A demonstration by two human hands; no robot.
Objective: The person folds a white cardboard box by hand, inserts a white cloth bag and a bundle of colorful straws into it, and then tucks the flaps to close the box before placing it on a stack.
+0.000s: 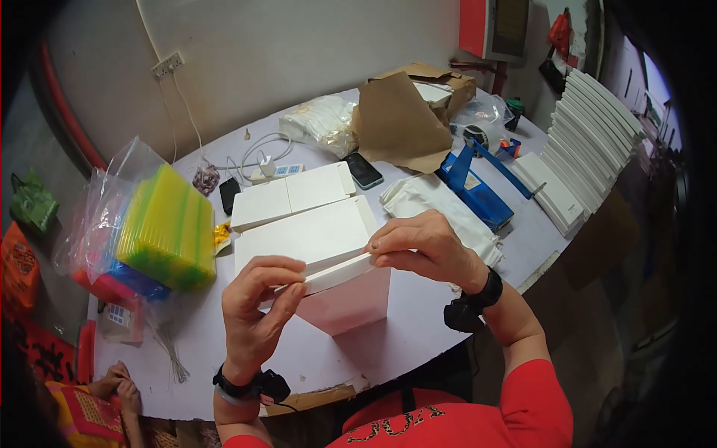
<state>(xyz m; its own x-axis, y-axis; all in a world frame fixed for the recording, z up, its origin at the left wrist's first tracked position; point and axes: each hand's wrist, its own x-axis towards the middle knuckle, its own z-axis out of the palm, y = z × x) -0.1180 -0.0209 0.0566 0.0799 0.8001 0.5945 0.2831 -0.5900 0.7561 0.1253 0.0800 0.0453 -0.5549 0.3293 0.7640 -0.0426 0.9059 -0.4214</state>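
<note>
Both hands grip a white box [345,293] at near centre of the white table [418,328]: left hand [258,299] pinches its top flap's left end, right hand [426,246] pinches the right end. Flat white cartons [299,224] lie just behind; yellow-green sheet stack [170,228] sits left.

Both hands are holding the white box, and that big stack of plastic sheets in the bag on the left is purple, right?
Not purple. The head view shows the stack of plastic sheets is yellow-green. Both the left hand and the right hand do hold the white box.
</note>
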